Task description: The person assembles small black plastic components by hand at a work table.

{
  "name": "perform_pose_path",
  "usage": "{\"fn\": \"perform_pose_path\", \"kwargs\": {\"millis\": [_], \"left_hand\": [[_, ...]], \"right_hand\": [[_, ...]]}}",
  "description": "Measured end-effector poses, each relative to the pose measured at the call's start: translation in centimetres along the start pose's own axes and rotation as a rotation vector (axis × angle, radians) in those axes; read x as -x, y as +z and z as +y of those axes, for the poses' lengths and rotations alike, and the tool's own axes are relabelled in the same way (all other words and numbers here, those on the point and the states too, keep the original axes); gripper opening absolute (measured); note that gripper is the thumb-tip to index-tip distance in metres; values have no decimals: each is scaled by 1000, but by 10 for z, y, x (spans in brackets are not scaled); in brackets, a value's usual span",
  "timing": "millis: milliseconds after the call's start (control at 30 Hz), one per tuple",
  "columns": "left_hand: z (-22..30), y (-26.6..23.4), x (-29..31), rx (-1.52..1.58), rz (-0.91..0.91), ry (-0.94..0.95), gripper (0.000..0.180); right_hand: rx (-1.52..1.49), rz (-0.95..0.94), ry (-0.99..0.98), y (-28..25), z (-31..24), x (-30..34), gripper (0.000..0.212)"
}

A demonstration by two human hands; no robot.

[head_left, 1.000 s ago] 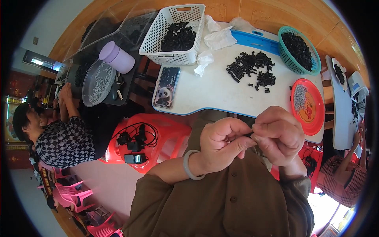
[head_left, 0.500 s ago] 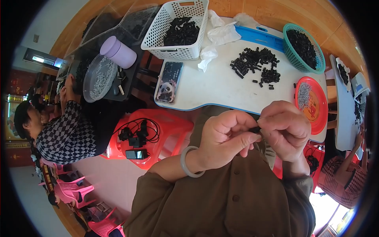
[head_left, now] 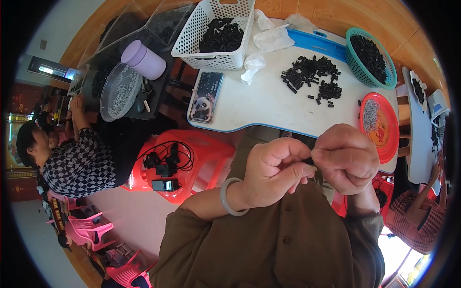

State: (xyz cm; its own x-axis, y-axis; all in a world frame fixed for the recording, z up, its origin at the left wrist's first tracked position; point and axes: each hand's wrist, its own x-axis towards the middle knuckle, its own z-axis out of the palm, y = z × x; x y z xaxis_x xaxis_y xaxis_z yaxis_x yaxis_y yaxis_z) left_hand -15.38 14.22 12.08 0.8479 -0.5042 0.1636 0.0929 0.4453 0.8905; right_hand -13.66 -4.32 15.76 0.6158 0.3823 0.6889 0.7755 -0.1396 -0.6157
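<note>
My left hand (head_left: 276, 168), with a pale bangle (head_left: 230, 197) on its wrist, pinches a small black piece (head_left: 309, 162) between thumb and fingers in front of my body. Most of that piece is hidden by the fingertips. My right hand (head_left: 346, 159) is closed, its thumb and forefinger pressed together right at the piece; whatever they grip does not show. Beyond my hands, a loose heap of short black tubes (head_left: 312, 74) lies on the white table (head_left: 249, 103). By my right hand, a red plate (head_left: 391, 144) carries a pile of small silvery pins (head_left: 370, 115).
At the back stand a white basket (head_left: 211, 61) and a green basket (head_left: 355, 67), both holding black pieces. A phone (head_left: 206, 98) lies at the table's left. Farther left are a purple cup (head_left: 144, 60), a red stool (head_left: 192, 187) with cabled devices, and a seated person (head_left: 81, 165).
My right hand's fingers have curled in tighter beside the black piece, and its knuckles have turned. My left hand keeps its pinch almost in place.
</note>
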Motion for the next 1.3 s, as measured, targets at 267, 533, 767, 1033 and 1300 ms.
{"fn": "perform_pose_path", "kwargs": {"millis": [267,533,767,1033,1300], "left_hand": [[-6,0,1,-34,18,59,11],[-4,2,4,-114,31,102,11],[15,9,1,-21,30,1,14],[26,3,1,163,-42,-186,21],[23,0,3,194,-62,-200,18]], "right_hand": [[88,6,11,2,-2,0,18],[144,9,51,2,-11,4,15],[-382,50,288,-4,-5,9,17],[-633,84,446,1,-7,6,20],[-421,-62,269,-2,3,5,23]]}}
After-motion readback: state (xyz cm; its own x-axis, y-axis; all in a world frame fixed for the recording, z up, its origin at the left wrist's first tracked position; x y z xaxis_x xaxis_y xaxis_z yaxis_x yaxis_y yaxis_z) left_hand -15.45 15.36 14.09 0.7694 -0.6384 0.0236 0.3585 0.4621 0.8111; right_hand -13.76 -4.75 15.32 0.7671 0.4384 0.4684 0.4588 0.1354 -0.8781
